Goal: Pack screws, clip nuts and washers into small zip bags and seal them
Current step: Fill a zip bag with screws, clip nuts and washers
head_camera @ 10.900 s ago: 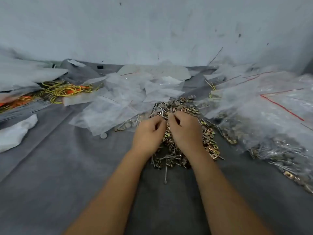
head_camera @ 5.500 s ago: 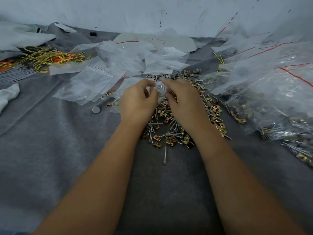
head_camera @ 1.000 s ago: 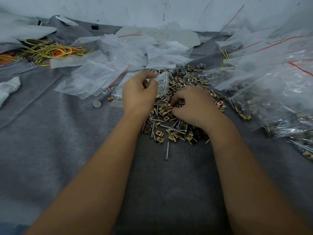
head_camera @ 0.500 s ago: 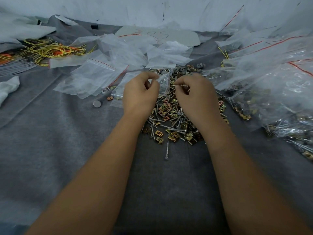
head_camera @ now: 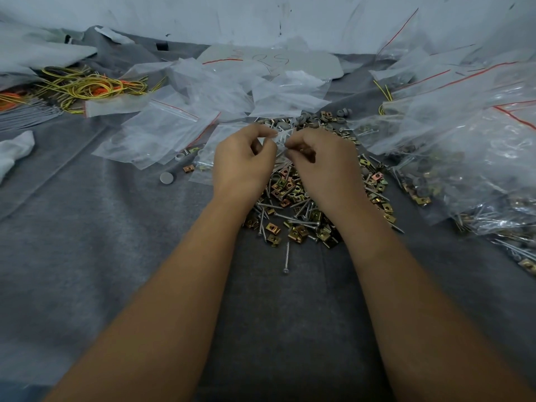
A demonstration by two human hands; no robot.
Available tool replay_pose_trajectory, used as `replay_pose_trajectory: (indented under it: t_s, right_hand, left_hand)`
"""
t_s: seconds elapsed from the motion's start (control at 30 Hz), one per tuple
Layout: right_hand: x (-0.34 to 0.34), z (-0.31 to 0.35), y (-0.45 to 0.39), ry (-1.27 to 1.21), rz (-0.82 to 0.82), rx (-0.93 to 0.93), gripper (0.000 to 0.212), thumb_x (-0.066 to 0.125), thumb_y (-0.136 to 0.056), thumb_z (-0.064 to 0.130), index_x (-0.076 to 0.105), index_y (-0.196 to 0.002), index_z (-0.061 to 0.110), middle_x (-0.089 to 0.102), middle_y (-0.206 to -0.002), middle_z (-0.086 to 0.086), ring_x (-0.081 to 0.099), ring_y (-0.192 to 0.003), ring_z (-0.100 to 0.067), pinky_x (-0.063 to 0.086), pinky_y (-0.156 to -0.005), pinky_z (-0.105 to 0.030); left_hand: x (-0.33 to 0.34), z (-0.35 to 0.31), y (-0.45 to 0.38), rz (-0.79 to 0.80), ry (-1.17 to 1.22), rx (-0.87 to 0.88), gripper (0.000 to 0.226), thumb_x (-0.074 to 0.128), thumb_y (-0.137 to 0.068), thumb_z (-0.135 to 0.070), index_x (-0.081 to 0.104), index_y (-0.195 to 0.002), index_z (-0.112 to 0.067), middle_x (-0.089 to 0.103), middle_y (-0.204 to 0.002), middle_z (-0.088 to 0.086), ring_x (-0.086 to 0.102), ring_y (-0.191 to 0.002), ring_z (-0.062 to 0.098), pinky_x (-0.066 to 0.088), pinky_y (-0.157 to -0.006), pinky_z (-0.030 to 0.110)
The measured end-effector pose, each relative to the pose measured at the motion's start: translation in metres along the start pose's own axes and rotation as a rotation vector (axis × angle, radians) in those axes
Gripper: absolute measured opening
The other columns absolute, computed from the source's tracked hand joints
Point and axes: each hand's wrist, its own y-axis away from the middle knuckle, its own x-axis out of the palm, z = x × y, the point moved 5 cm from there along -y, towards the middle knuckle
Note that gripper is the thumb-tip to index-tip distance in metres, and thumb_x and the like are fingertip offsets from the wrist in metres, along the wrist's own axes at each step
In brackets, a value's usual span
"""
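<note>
While we look down at our two bare forearms reaching over a grey felt-covered desk [head_camera: 87, 256], both hands meet above the pile of screws and clip nuts [head_camera: 293, 204], our landmark. Our left hand [head_camera: 242, 163] has its grip pinched together on the edge of a small clear zip bag [head_camera: 280, 140], thumb and forefinger closed on the plastic. Our right hand [head_camera: 324, 161] curls its grip on the same bag's opposite edge; whether it also holds a screw, we cannot tell. The bag hangs just over the pile's far side. One loose screw [head_camera: 287, 258] lies alone at the pile's near edge. Left of the pile sit empty zip bags [head_camera: 156, 132] and a grey round washer [head_camera: 167, 177]; further left, a tangle of yellow wires [head_camera: 87, 88]. Right of the pile, filled bags [head_camera: 464, 158] crowd close. Open grey felt spreads on the near side and near left of the pile.
</note>
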Motion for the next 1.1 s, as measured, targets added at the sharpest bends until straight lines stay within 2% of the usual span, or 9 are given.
replay_pose_trajectory:
  t_s: [0.17, 0.27, 0.4, 0.63, 0.73, 0.8, 0.87, 0.97, 1.1]
  right_hand:
    - [-0.01, -0.006, 0.001, 0.027, -0.068, 0.006, 0.036, 0.051, -0.085, -0.006, 0.073, -0.102, 0.017, 0.055, -0.102, 0.001, 0.05, -0.087, -0.008, 0.034, -0.066, -0.007]
    - [-0.007, -0.008, 0.005, 0.076, 0.059, 0.009, 0.038, 0.056, -0.084, -0.001, 0.072, -0.107, 0.025, 0.053, -0.102, 0.005, 0.051, -0.094, -0.01, 0.041, -0.074, -0.018]
    - [-0.004, -0.005, 0.007, 0.215, 0.107, -0.053, 0.017, 0.066, -0.089, 0.018, 0.073, -0.104, 0.022, 0.059, -0.095, 0.005, 0.053, -0.096, -0.015, 0.036, -0.075, -0.025]
    - [-0.004, 0.004, -0.004, 0.102, 0.073, -0.002, 0.018, 0.061, -0.09, 0.01, 0.071, -0.1, 0.021, 0.066, -0.097, 0.004, 0.057, -0.09, -0.013, 0.05, -0.079, -0.034]
    - [-0.006, 0.016, -0.017, -0.09, 0.044, 0.022, 0.032, 0.059, -0.091, 0.009, 0.067, -0.114, 0.03, 0.064, -0.095, 0.01, 0.059, -0.086, -0.007, 0.05, -0.077, -0.023]
    - [-0.011, 0.02, -0.024, -0.174, 0.001, 0.049, 0.033, 0.06, -0.091, 0.013, 0.065, -0.116, 0.033, 0.063, -0.09, 0.015, 0.058, -0.083, -0.002, 0.046, -0.072, -0.013]
    - [-0.015, 0.017, -0.026, -0.168, -0.015, 0.087, 0.028, 0.06, -0.091, 0.015, 0.066, -0.111, 0.033, 0.063, -0.089, 0.014, 0.058, -0.081, -0.001, 0.046, -0.071, -0.012]
    - [-0.017, 0.003, -0.022, -0.032, 0.096, 0.176, 0.021, 0.059, -0.092, 0.015, 0.071, -0.104, 0.027, 0.066, -0.095, 0.011, 0.058, -0.079, 0.0, 0.05, -0.073, -0.021]
    - [-0.002, -0.003, -0.012, 0.229, 0.494, 0.177, 0.024, 0.066, -0.087, 0.033, 0.073, -0.108, 0.025, 0.069, -0.102, 0.007, 0.06, -0.084, -0.007, 0.048, -0.074, -0.025]
  left_hand:
    - [-0.001, 0.002, 0.001, -0.044, 0.065, -0.016, 0.021, 0.053, -0.086, -0.017, 0.07, -0.094, -0.026, 0.042, -0.049, -0.01, 0.04, -0.047, 0.002, 0.032, -0.05, 0.021]
    - [-0.004, 0.007, 0.0, -0.073, 0.126, -0.072, 0.02, 0.054, -0.088, -0.013, 0.069, -0.095, -0.025, 0.043, -0.052, -0.011, 0.039, -0.046, 0.0, 0.03, -0.048, 0.018]
    - [-0.003, 0.009, 0.001, 0.008, 0.161, -0.135, 0.019, 0.055, -0.092, -0.011, 0.07, -0.097, -0.022, 0.049, -0.054, -0.011, 0.039, -0.045, -0.001, 0.032, -0.046, 0.015]
    - [-0.025, -0.011, -0.015, 0.093, 0.022, -0.171, 0.021, 0.052, -0.092, -0.007, 0.07, -0.091, -0.019, 0.054, -0.048, -0.011, 0.037, -0.036, 0.001, 0.03, -0.04, 0.014]
    - [-0.061, -0.034, -0.042, -0.074, -0.045, -0.072, 0.018, 0.049, -0.09, -0.012, 0.062, -0.083, -0.022, 0.054, -0.063, 0.005, 0.039, -0.053, 0.013, 0.032, -0.051, 0.021]
    - [-0.08, -0.045, -0.052, -0.213, -0.066, -0.022, 0.023, 0.047, -0.088, -0.015, 0.069, -0.091, -0.024, 0.054, -0.061, -0.008, 0.041, -0.048, 0.003, 0.033, -0.053, 0.018]
    - [-0.082, -0.048, -0.05, -0.247, -0.09, 0.014, 0.029, 0.047, -0.09, -0.015, 0.073, -0.102, -0.018, 0.05, -0.058, -0.015, 0.044, -0.046, -0.001, 0.03, -0.049, 0.01]
    - [-0.064, -0.037, -0.036, -0.198, -0.061, -0.01, 0.029, 0.048, -0.091, -0.014, 0.072, -0.106, -0.015, 0.044, -0.051, -0.012, 0.042, -0.042, 0.0, 0.027, -0.046, 0.012]
    - [-0.025, -0.012, -0.019, -0.093, 0.007, -0.15, 0.025, 0.051, -0.09, -0.011, 0.073, -0.1, -0.018, 0.047, -0.052, -0.009, 0.039, -0.041, 0.004, 0.03, -0.046, 0.023]
